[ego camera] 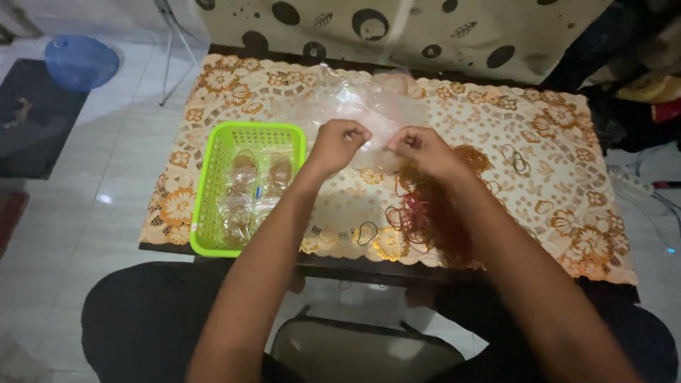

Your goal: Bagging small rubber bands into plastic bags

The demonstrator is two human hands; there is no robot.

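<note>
One clear plastic bag [376,106] lies on the table [553,206], its near edge pinched between closed fingers of left hand [339,144] and right hand [420,147]. One green basket [213,184] sits left; rubber bands [425,213] are too many to count.

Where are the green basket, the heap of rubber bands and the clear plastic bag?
green basket [210,186]: head view, left wall.
heap of rubber bands [418,213]: head view, tangled middle.
clear plastic bag [369,99]: head view, upper sheet.

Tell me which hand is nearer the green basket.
Left. The left hand is just right of the green basket, close to its rim. The right hand is farther right, above the pile of rubber bands.
</note>
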